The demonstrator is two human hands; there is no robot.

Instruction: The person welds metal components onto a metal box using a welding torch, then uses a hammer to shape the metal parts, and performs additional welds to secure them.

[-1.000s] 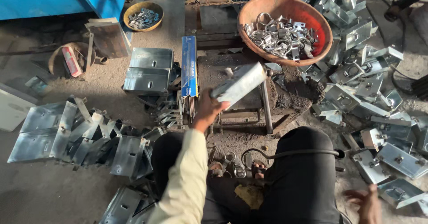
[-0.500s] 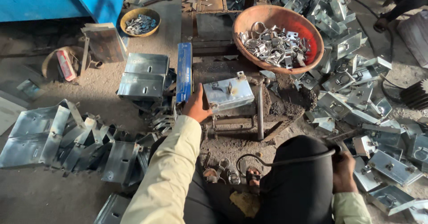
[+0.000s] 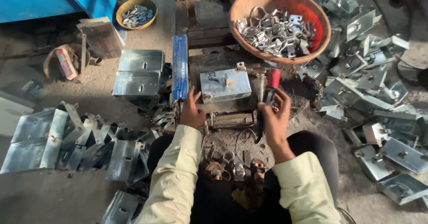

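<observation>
Left hand (image 3: 192, 113) steadies grey sheet-metal box (image 3: 225, 85), fingers open — right hand (image 3: 275, 117) at three o'clock wraps red-handled lever (image 3: 271, 85); press squarely.

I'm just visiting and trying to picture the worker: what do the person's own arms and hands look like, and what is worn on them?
Both arms are covered by long, loose sleeves of pale cream cloth, creased and reaching to the wrists. The left hand and right hand are bare: no gloves. I can make out no rings, watch or bands at this size. The sleeves show no visible markings or patterns.
</observation>
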